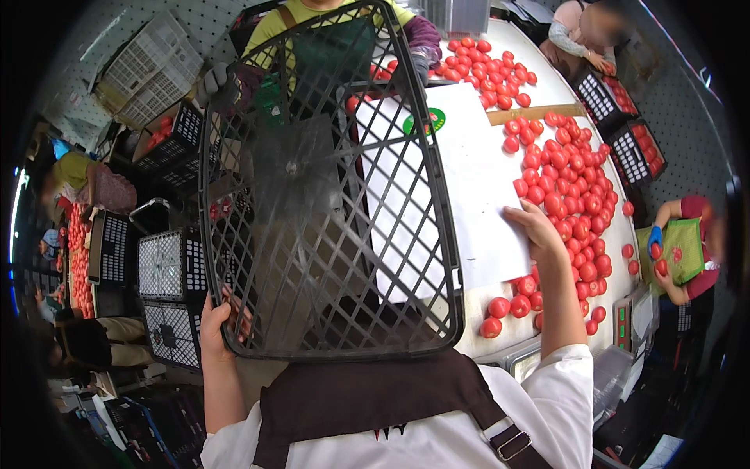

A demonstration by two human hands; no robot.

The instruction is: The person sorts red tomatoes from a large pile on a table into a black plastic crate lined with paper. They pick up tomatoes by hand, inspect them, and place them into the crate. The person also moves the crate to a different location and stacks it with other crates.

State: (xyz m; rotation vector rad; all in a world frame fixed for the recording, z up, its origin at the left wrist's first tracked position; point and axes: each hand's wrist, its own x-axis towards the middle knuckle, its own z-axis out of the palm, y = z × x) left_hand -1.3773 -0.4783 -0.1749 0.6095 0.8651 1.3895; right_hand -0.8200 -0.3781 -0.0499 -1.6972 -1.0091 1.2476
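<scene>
A black plastic crate (447,273) is tilted up before me, its lattice bottom spread across the middle of the picture. My left hand (219,319) is closed round its lower left edge, with the fingers showing through the mesh. To the right, my right hand (537,228) pinches the edge of a large white paper sheet (483,234) between thumb and fingers. The sheet bears a round green and red mark near its far end. Part of it lies behind the crate's lattice. Red tomatoes (569,184) are spread on the white table (476,336) just beyond my right hand.
Across from me stands a person in a yellow-green top with a gloved hand (223,86). More crates (170,266) are stacked at the left. A person in a green apron (680,250) handles a tomato at the right. A scale (623,324) stands by the table's near right corner.
</scene>
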